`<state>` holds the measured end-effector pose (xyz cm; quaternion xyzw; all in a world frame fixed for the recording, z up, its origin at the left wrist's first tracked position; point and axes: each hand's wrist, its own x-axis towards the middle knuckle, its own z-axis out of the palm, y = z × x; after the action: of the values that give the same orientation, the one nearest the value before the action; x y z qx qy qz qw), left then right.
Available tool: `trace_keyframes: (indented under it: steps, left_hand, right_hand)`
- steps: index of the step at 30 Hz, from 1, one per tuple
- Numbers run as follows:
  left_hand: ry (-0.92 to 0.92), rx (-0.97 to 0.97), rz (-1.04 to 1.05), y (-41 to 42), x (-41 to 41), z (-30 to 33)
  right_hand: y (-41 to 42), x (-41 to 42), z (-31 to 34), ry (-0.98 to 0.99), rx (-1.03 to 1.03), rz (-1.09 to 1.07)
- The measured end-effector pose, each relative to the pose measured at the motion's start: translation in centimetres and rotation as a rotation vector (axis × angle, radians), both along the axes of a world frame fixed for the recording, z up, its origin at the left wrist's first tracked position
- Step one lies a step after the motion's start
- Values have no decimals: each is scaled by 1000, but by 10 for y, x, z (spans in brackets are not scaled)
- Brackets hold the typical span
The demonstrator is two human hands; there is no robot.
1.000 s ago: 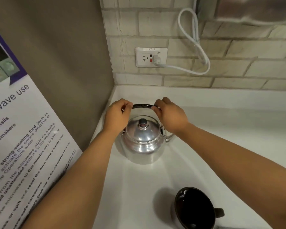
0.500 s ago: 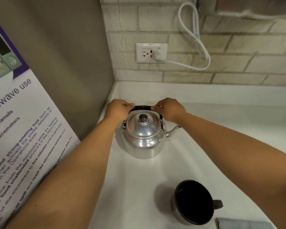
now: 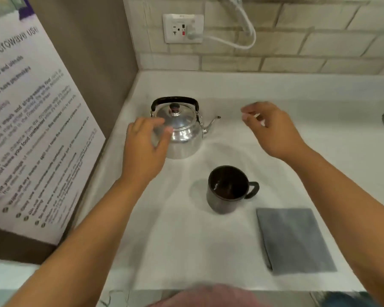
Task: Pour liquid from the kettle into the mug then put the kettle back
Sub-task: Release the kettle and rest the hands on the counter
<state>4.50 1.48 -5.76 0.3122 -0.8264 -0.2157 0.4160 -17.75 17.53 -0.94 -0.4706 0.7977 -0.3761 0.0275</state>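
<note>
Left hand: hovers low over the bench, palm down, at the near left flank of the kettle; blurred by motion.
Left fingers: loosely spread and curled, tips in front of the kettle's shoulder; whether they touch the metal cannot be told, and they grip nothing.
Right hand: raised over bare bench, clear of everything, well to the right of the spout.
Right fingers: slack and half curled, thumb and forefinger close together but nothing between them.
Kettle: silver, upright on the bench, just beyond the left fingers and between the two hands; lid on, with a dark knob.
Kettle handle: black, standing upright over the lid, beyond the left fingertips and free of both hands.
Spout: points toward the right fingers, well short of them.
Mug: dark, upright, nearer the person than both sets of fingers, roughly between the two wrists; its handle faces right; dark liquid appears to lie inside.
Cloth: grey, folded, flat on the bench under the right forearm, just beside the mug.
Bench: white.
Socket: on the brick wall beyond the kettle, white plug in it.
Poster: on the left wall, outside the left forearm.
</note>
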Motion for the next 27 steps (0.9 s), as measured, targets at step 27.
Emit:
trace_keyframes:
  steps: [27]
  left_hand:
    - [-692,72,-142,86,86,-96]
  right_hand:
    - [100,-15,-137,192,650,77]
